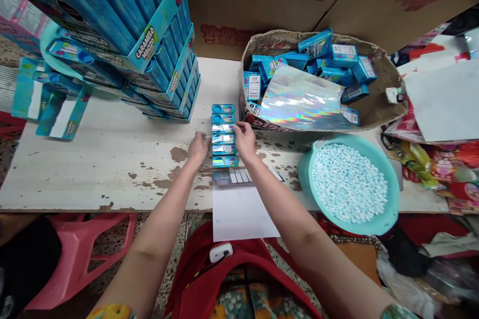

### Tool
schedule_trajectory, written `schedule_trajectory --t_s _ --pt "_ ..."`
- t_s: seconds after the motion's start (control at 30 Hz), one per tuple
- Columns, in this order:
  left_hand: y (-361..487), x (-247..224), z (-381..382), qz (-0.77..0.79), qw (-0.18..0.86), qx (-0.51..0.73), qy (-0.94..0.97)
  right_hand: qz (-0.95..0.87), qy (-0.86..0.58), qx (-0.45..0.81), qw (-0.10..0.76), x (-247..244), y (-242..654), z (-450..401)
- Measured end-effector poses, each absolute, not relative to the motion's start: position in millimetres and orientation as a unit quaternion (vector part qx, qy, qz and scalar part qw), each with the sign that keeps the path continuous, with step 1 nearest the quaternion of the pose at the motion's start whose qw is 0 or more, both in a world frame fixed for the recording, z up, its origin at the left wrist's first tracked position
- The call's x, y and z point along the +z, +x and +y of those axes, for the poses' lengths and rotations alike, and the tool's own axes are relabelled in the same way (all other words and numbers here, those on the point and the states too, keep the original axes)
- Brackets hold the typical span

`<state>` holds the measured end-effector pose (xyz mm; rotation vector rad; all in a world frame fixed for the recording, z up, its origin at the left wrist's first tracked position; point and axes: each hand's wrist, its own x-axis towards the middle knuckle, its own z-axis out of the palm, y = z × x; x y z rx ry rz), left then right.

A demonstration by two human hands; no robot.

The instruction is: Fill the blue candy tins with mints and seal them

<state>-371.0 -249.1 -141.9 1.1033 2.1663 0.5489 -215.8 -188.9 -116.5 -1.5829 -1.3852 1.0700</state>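
Observation:
A row of several small blue candy boxes [223, 149] lies on the table, one behind the other. Pale, shiny label strips show on the tops of some of them. My right hand [245, 140] is closed, its thumb and fingertips at the right end of the third box from the back; what they pinch is too small to make out. Close to the row's left side, my left hand [198, 148] has its fingers curled together, and anything in them is hidden. Just in front of the row lies a sheet with white label blanks [239, 175], partly under my right forearm, above a plain white sheet [239, 214].
Stacked display trays of blue boxes [164, 60] tower at the back left. Behind my right hand stands a cut-down carton [377, 104] with loose blue boxes and a holographic sheet [299, 94]. A turquoise bucket [391, 194] of pale blue candies sits at the right table edge.

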Motion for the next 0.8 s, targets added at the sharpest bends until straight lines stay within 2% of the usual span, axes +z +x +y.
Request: schedule_trajectory --t_s 0.1,0.23,0.3,0.37,0.43,0.57,0.67,0.8 --pt "-372 -144 -293 0.824 0.293 0.19 0.447 -0.611 -0.589 0.378 0.37 -124 -179 -243" --pt "-345 -149 -348 0.775 0.327 0.143 0.522 -0.706 -0.588 0.305 0.252 -161 -137 -327" --pt "-328 -152 -361 0.768 0.309 0.134 0.544 -0.738 -0.567 0.288 0.224 -178 -128 -349" --pt "-316 -155 -365 0.778 0.307 0.144 0.528 -0.755 -0.557 0.268 0.221 -186 -127 -355" --pt "-311 -156 -363 0.781 0.346 0.169 0.492 -0.77 -0.549 0.244 0.212 -185 -132 -350" --pt "-313 -156 -358 0.757 0.419 0.225 0.448 -0.82 -0.517 0.199 0.147 -175 -147 -340" --pt "-314 -157 -357 0.758 0.42 0.243 0.436 -0.844 -0.494 0.172 0.123 -174 -151 -344" --pt "-314 -158 -355 0.782 0.398 0.214 0.43 -0.869 -0.439 0.178 0.143 -174 -143 -352"
